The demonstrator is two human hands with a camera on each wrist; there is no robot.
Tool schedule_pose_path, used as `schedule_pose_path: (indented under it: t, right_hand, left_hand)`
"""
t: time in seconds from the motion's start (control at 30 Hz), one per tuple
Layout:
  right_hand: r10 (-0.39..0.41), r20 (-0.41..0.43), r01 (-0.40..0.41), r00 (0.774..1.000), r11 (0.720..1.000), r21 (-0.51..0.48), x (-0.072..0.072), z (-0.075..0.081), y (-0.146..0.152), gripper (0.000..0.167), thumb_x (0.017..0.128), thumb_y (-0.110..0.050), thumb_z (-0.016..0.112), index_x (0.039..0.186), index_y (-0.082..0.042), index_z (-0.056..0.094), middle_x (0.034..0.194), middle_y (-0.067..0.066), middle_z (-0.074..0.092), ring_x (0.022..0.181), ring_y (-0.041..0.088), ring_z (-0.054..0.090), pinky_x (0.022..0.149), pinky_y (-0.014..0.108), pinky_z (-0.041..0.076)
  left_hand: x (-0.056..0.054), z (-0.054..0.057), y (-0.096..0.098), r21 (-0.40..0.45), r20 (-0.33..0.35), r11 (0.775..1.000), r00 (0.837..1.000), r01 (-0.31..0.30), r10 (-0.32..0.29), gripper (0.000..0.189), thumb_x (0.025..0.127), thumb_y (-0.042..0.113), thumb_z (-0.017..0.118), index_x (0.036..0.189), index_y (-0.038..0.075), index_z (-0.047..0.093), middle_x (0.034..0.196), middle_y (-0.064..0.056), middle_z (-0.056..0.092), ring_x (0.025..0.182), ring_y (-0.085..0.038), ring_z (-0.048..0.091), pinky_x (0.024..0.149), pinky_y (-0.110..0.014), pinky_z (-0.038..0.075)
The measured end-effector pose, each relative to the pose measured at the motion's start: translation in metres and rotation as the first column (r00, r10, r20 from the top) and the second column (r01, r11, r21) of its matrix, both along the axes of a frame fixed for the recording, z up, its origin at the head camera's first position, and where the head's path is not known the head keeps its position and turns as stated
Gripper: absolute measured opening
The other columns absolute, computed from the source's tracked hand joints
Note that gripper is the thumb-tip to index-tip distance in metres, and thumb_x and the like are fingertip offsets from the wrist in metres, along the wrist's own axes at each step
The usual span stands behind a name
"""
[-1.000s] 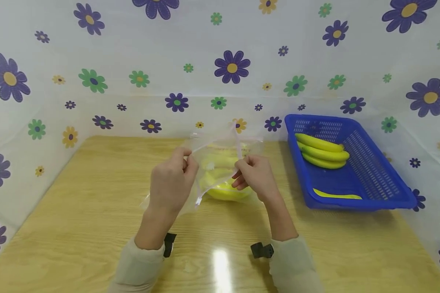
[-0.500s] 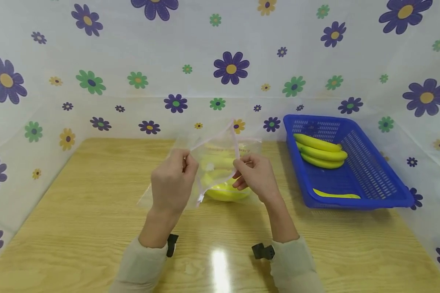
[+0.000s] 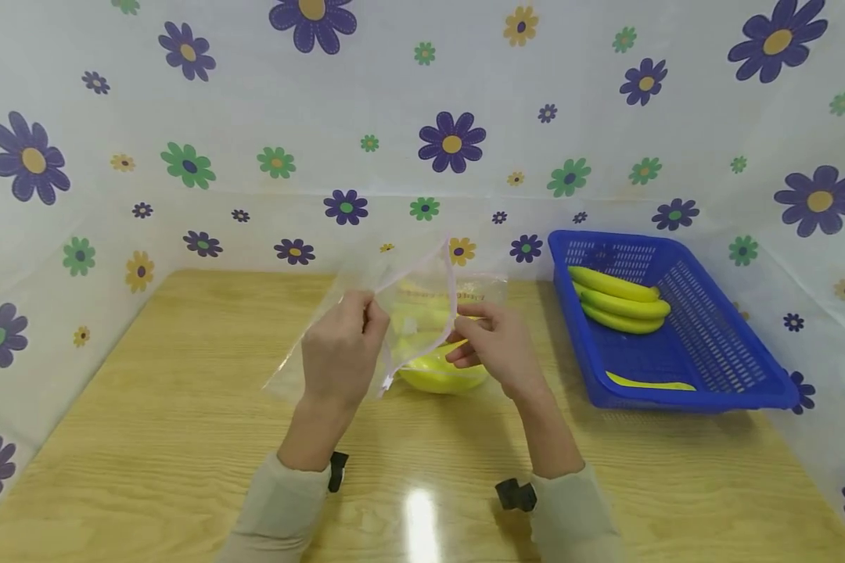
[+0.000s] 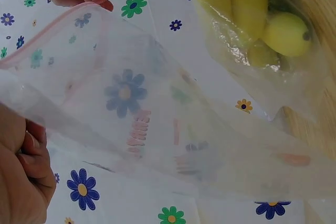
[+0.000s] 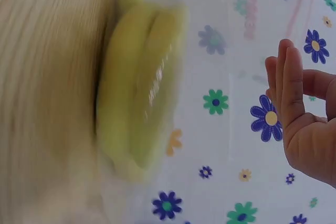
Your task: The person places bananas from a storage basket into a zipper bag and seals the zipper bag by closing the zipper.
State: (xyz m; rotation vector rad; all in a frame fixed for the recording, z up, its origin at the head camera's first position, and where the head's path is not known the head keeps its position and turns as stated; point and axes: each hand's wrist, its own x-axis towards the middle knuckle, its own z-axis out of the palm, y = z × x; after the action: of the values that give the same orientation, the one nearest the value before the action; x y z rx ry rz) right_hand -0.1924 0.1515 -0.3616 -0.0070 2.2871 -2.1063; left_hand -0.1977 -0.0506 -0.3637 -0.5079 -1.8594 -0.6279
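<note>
My left hand (image 3: 341,344) grips the edge of a clear zip bag (image 4: 157,145) and holds it up with its mouth spread. A white slider (image 3: 386,383) sits at the lower end of the pinkish zip strip. Beside the strip's right side is my right hand (image 3: 500,348), fingertips right at the rim. In the right wrist view its fingers (image 5: 291,87) are straight and the thumb stands apart from them. Behind the held bag, another clear bag (image 4: 226,59) lies on the table with bananas (image 3: 440,377) and a rounded yellow piece (image 4: 287,34) inside.
At the right stands a blue plastic basket (image 3: 697,399) holding a bunch of bananas (image 3: 623,301). Another yellow piece (image 3: 648,383) shows by its near wall. A flower-patterned sheet (image 3: 366,86) backs the wooden table (image 3: 204,438) and continues along both sides.
The fingers of my right hand have loosened and spread at the strip, whose right side now bows outward. My left hand has shifted slightly right, still gripping. The head view has tilted up a little.
</note>
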Motion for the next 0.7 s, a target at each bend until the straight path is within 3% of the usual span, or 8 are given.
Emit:
schedule_pose_path:
  t: [0.1, 0.2, 0.33, 0.4, 0.47, 0.53, 0.67, 0.7]
  right_hand:
    - [-0.006, -0.015, 0.008, 1.000, 0.990, 0.138, 0.002, 0.011, 0.018, 0.039, 0.097, -0.010, 0.055, 0.133, 0.004, 0.056, 0.102, 0.030, 0.069, 0.064, 0.022, 0.072, 0.062, 0.033, 0.061]
    - [-0.005, -0.064, 0.027, 0.998, 0.937, 0.347, 0.002, 0.030, 0.041, 0.036, 0.098, -0.014, 0.055, 0.129, 0.002, 0.060, 0.102, 0.025, 0.071, 0.071, 0.025, 0.073, 0.065, 0.035, 0.061]
    - [-0.003, -0.123, 0.081, 0.992, 0.773, 0.629, 0.000, 0.047, 0.087, 0.032, 0.099, -0.019, 0.052, 0.119, 0.002, 0.066, 0.098, 0.019, 0.071, 0.077, 0.027, 0.071, 0.064, 0.032, 0.059]
    - [-0.013, -0.107, 0.087, 0.994, 0.684, 0.724, -0.005, 0.050, 0.117, 0.034, 0.099, -0.019, 0.048, 0.118, 0.004, 0.066, 0.099, 0.021, 0.070, 0.079, 0.029, 0.070, 0.062, 0.031, 0.056]
    - [-0.024, -0.051, 0.055, 0.998, 0.615, 0.786, -0.014, 0.050, 0.149, 0.038, 0.098, -0.019, 0.046, 0.120, 0.007, 0.064, 0.104, 0.025, 0.068, 0.080, 0.031, 0.069, 0.062, 0.033, 0.056]
    - [-0.033, 0.026, -0.001, 0.999, 0.594, 0.805, -0.026, 0.046, 0.178, 0.042, 0.098, -0.019, 0.043, 0.122, 0.012, 0.060, 0.111, 0.031, 0.064, 0.084, 0.034, 0.069, 0.064, 0.037, 0.058]
    - [-0.051, 0.150, -0.090, 0.987, 0.600, 0.795, -0.047, 0.033, 0.219, 0.050, 0.102, -0.021, 0.041, 0.132, 0.019, 0.049, 0.126, 0.040, 0.053, 0.099, 0.044, 0.067, 0.075, 0.045, 0.060]
    - [-0.061, 0.166, -0.098, 0.984, 0.588, 0.803, -0.050, 0.029, 0.226, 0.051, 0.103, -0.021, 0.041, 0.133, 0.020, 0.047, 0.127, 0.040, 0.052, 0.101, 0.045, 0.066, 0.078, 0.047, 0.060]
  left_hand:
    - [-0.002, -0.001, 0.000, 0.008, 0.002, 1.000, 1.000, 0.001, -0.001, 0.008, 0.082, -0.007, 0.055, 0.076, -0.002, 0.057, 0.054, -0.006, 0.046, 0.041, -0.015, 0.034, 0.036, -0.026, 0.025]
    - [-0.004, -0.001, 0.000, 0.017, 0.004, 1.000, 1.000, 0.013, -0.013, 0.010, 0.082, -0.008, 0.055, 0.075, -0.001, 0.056, 0.055, -0.005, 0.044, 0.042, -0.014, 0.032, 0.037, -0.025, 0.024]
    - [-0.003, -0.001, -0.001, 0.028, 0.013, 0.999, 1.000, 0.027, -0.028, 0.012, 0.081, -0.009, 0.056, 0.074, 0.001, 0.054, 0.054, -0.005, 0.044, 0.042, -0.013, 0.032, 0.037, -0.025, 0.023]
    - [-0.003, -0.002, -0.001, 0.029, 0.018, 0.999, 0.999, 0.027, -0.027, 0.012, 0.080, -0.009, 0.057, 0.074, 0.001, 0.055, 0.054, -0.005, 0.046, 0.041, -0.013, 0.033, 0.036, -0.025, 0.024]
    - [-0.003, -0.002, -0.002, 0.017, 0.030, 1.000, 0.999, 0.021, -0.022, 0.011, 0.081, -0.008, 0.057, 0.075, 0.001, 0.056, 0.054, -0.005, 0.048, 0.041, -0.013, 0.034, 0.036, -0.025, 0.025]
    - [-0.004, -0.003, -0.001, 0.017, 0.038, 1.000, 0.999, 0.019, -0.020, 0.010, 0.081, -0.008, 0.058, 0.075, 0.000, 0.058, 0.054, -0.005, 0.049, 0.041, -0.013, 0.035, 0.036, -0.025, 0.027]
    - [-0.006, -0.003, -0.002, 0.023, 0.045, 1.000, 0.999, 0.017, -0.018, 0.009, 0.082, -0.007, 0.057, 0.076, 0.000, 0.059, 0.055, -0.005, 0.049, 0.042, -0.014, 0.036, 0.036, -0.027, 0.028]
    - [-0.006, -0.004, -0.003, 0.028, 0.044, 0.999, 0.999, 0.021, -0.023, 0.009, 0.082, -0.007, 0.057, 0.076, 0.000, 0.059, 0.055, -0.005, 0.049, 0.042, -0.014, 0.036, 0.037, -0.027, 0.028]
